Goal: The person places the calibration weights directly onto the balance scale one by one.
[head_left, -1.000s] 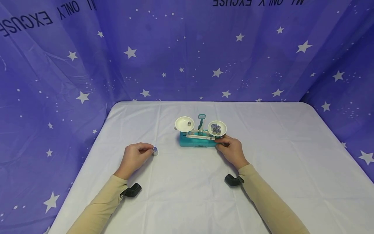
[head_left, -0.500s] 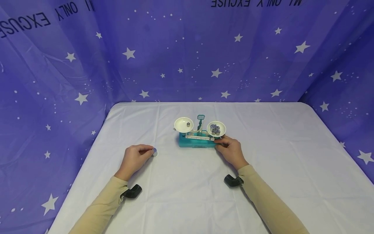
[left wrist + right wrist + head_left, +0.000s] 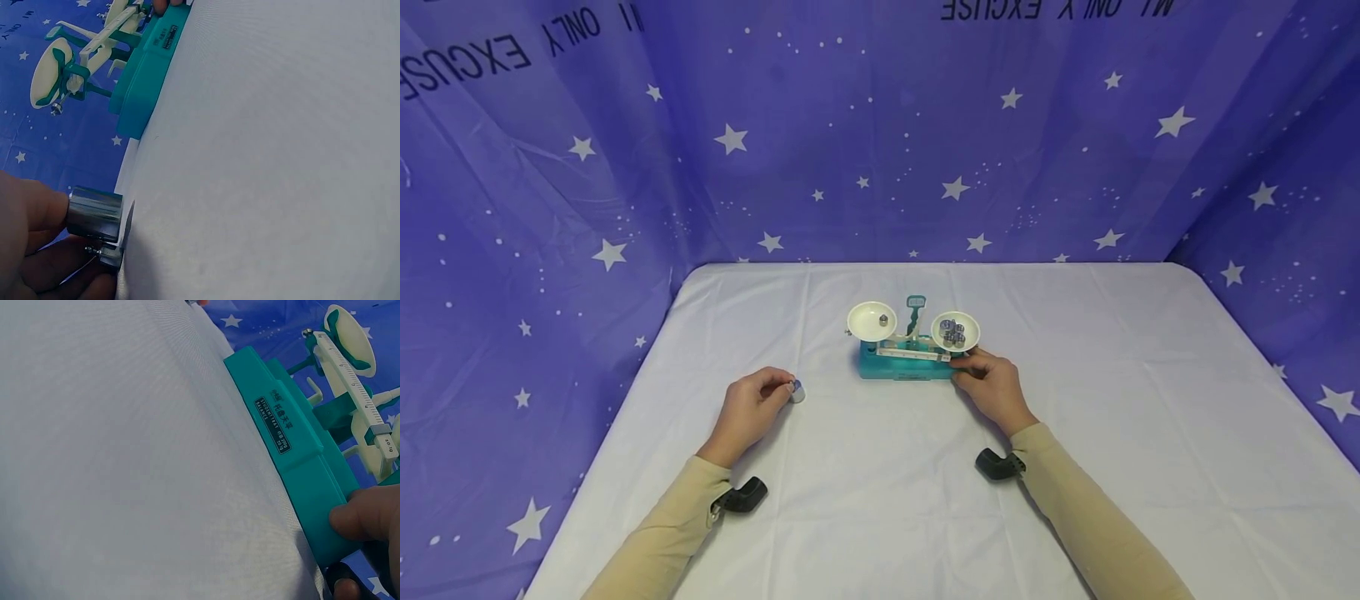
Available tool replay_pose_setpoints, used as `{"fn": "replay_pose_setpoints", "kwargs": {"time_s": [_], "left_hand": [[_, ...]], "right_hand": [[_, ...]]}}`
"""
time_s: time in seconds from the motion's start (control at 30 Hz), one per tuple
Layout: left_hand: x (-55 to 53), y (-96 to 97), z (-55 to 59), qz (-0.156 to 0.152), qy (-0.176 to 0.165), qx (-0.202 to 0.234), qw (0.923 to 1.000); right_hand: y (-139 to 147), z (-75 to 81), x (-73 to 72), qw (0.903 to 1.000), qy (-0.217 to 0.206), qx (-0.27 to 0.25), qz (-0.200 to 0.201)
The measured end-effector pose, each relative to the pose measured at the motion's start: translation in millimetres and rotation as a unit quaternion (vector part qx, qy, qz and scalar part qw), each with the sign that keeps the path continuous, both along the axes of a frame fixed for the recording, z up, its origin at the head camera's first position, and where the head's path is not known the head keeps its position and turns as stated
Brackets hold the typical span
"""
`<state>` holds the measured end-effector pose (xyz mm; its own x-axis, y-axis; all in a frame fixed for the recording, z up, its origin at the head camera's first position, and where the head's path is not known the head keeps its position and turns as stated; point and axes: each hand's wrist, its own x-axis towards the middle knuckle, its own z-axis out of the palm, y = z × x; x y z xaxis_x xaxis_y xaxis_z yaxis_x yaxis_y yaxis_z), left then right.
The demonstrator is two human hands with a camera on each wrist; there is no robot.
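On the left side of the white table, my left hand (image 3: 747,417) pinches the top of a shiny cylindrical metal weight (image 3: 95,214). Beside that weight is a smaller knobbed weight (image 3: 111,255), close to the lower fingers. My right hand (image 3: 996,390) grips the right end of a teal tray balance (image 3: 898,367), thumb on its base in the right wrist view. The balance's left pan (image 3: 865,320) sits higher and bears one small weight (image 3: 883,320). Several weights (image 3: 953,333) lie together in the lower right pan (image 3: 973,334).
A white cloth (image 3: 865,492) covers the table. Behind and on both sides hangs a purple-blue curtain (image 3: 820,125) with white stars. Black camera mounts stick out from the left sleeve (image 3: 658,533) and the right sleeve (image 3: 1090,508).
The left hand has shifted slightly at the metal weight, its knuckles bending a little more. The right hand and the balance stay in place, while the head view has moved slightly.
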<state>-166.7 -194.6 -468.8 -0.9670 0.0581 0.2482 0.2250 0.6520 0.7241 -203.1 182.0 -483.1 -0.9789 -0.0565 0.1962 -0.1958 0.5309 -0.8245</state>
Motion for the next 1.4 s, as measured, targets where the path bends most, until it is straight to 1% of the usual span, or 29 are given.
{"fn": "replay_pose_setpoints", "kwargs": {"time_s": [0.23,0.43,0.9,1.03,1.17,1.27,1.33,1.4], "left_hand": [[-2.1,2.0,1.7,0.011,-0.008,0.002,0.9999],[-5.9,3.3,6.4,0.021,-0.007,0.017,0.9996],[-9.6,2.5,12.2,0.061,0.033,0.045,0.9966],[-10.7,2.9,13.4,0.078,0.038,0.074,0.9935],[-13.2,3.4,14.4,0.087,0.045,0.123,0.9875],[-14.2,4.1,16.6,0.083,0.048,0.171,0.9806],[-14.3,4.4,18.1,0.077,0.047,0.192,0.9774],[-13.8,4.2,19.9,0.073,0.04,0.202,0.9759]], "right_hand": [[-0.3,1.2,0.7,1.0,-0.001,-0.007,0.004],[0.1,-0.2,0.1,0.9999,0.0,-0.014,0.005],[-0.7,0.8,0.7,0.9999,-0.005,-0.01,0.001],[-0.6,1.1,0.6,1.0,-0.005,-0.006,-0.002],[-0.5,0.7,0.4,1.0,-0.006,-0.005,-0.003],[-0.3,0.1,0.5,0.9999,-0.008,-0.006,-0.004],[-0.3,-0.1,0.6,0.9999,-0.01,-0.006,-0.003],[-0.3,0.2,0.8,0.9999,-0.009,-0.006,-0.003]]}}
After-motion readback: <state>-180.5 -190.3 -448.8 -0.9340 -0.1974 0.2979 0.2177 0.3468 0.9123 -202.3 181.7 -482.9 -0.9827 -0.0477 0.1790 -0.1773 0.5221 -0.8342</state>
